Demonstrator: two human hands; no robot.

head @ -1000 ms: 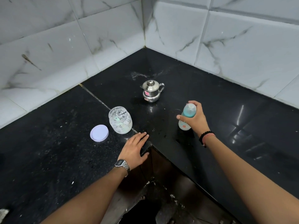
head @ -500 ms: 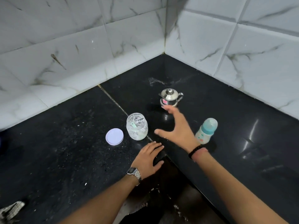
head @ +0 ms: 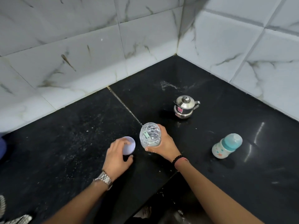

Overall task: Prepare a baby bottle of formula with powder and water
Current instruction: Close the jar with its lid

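Late stage of preparation, as judged from the layout: the baby bottle [head: 226,146] stands capped at the right of the frame on the black desk [head: 242,183], apart from both hands, while the powder jar [head: 150,135] at centre is open, its lavender lid [head: 129,147] lying just left of it. What appears left is closing the jar. The right hand [head: 163,143] wraps its fingers [head: 159,126] round the jar's right side, thumb under its near edge. The left hand [head: 117,156] lies over the lid, fingertips curled onto its top. A steel kettle [head: 185,109] stands beyond, upper centre.
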